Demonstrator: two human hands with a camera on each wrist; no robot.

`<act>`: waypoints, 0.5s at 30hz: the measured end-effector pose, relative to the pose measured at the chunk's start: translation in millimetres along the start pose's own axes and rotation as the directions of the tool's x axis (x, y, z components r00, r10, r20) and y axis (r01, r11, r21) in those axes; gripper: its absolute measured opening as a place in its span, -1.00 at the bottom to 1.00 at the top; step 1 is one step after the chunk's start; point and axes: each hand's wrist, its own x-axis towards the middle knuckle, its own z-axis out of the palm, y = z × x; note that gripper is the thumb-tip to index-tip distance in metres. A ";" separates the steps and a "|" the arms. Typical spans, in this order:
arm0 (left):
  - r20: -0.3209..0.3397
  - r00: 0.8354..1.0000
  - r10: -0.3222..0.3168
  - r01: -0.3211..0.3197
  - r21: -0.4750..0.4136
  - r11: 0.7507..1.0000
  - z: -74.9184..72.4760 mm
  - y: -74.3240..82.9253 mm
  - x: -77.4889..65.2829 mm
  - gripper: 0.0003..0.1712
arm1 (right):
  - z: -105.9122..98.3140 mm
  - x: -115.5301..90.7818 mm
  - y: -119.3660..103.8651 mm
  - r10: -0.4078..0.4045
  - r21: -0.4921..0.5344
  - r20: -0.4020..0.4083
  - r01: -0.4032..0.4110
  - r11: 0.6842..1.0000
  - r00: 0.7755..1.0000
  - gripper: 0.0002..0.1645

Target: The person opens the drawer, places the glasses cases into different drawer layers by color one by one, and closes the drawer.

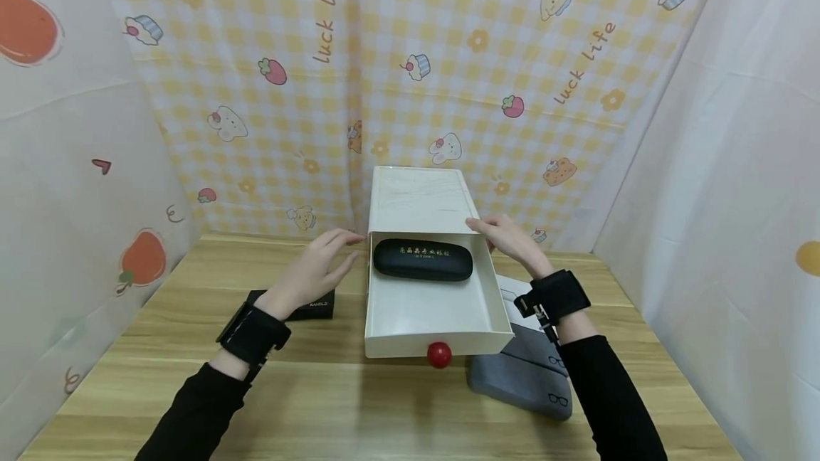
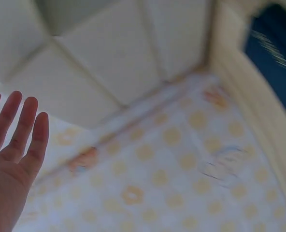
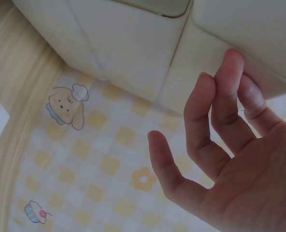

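Observation:
A white drawer box (image 1: 419,198) stands at the back of the table with its drawer (image 1: 435,311) pulled out toward me. Inside the drawer, near its back, lies a black glasses case (image 1: 423,260) with gold lettering. My left hand (image 1: 314,269) is beside the box's left side with its fingers extended; in the left wrist view the hand (image 2: 17,159) holds nothing. My right hand (image 1: 509,237) rests fingertips at the box's front right top corner. The right wrist view shows that hand (image 3: 244,159) with loosely bent fingers against the white box wall (image 3: 128,48).
A red round knob (image 1: 439,355) sticks out from the drawer front. Grey glasses cases (image 1: 522,379) and a white flat item (image 1: 512,294) lie right of the drawer, partly under my right arm. A black case (image 1: 317,306) lies left, partly behind my left wrist. Patterned curtains (image 1: 435,34) stand behind.

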 end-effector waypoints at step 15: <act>0.357 0.905 -0.229 0.093 0.358 0.929 19.3 -72.1 -77.7 -0.29 | 0.2 -0.4 0.5 0.006 -0.003 -0.002 -0.006 1.000 1.000 -0.39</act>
